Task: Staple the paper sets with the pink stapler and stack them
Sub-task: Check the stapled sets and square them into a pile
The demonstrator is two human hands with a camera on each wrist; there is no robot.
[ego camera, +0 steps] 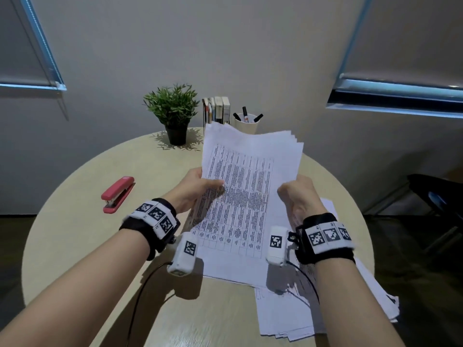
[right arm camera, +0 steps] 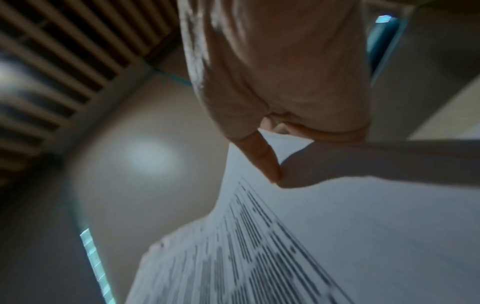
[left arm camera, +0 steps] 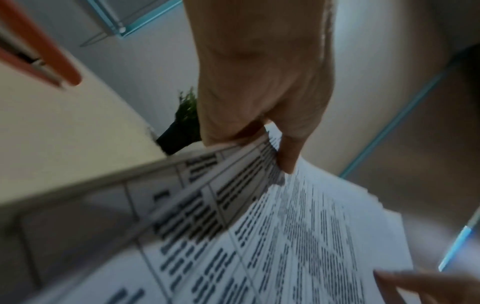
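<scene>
Both hands are holding one paper set point(ego camera: 246, 186) up off the round table point(ego camera: 75, 234), with its bottom edge down near the tabletop. The left hand point(ego camera: 194, 190) is gripping the left edge, thumb lying on the printed side, and the other fingers are hiding behind the sheets. The right hand point(ego camera: 299, 196) is gripping the right edge with curled fingers, and its fingertips are also hiding behind the paper. The print is a table of words, too blurry to read. The top corners of the sheets are fanning out a little.

The pink stapler point(ego camera: 117, 194) is lying on the table at about 9 o'clock from the held set, well apart from it, with nothing touching it. A loose pile of papers point(ego camera: 300, 311) is lying at about 5 o'clock, partly hiding under the right arm and hanging past the table's edge.

At 12 o'clock the held sheets are covering the bottom of a row of books point(ego camera: 217, 110) and part of a white cup of markers point(ego camera: 246, 123). A small potted plant point(ego camera: 174, 113) is standing at 11 o'clock. The table is pale tan. Behind it is a grey wall, with window blinds point(ego camera: 400, 41) on both sides. A dark chair point(ego camera: 436, 191) is partly cut off at 3 o'clock.
</scene>
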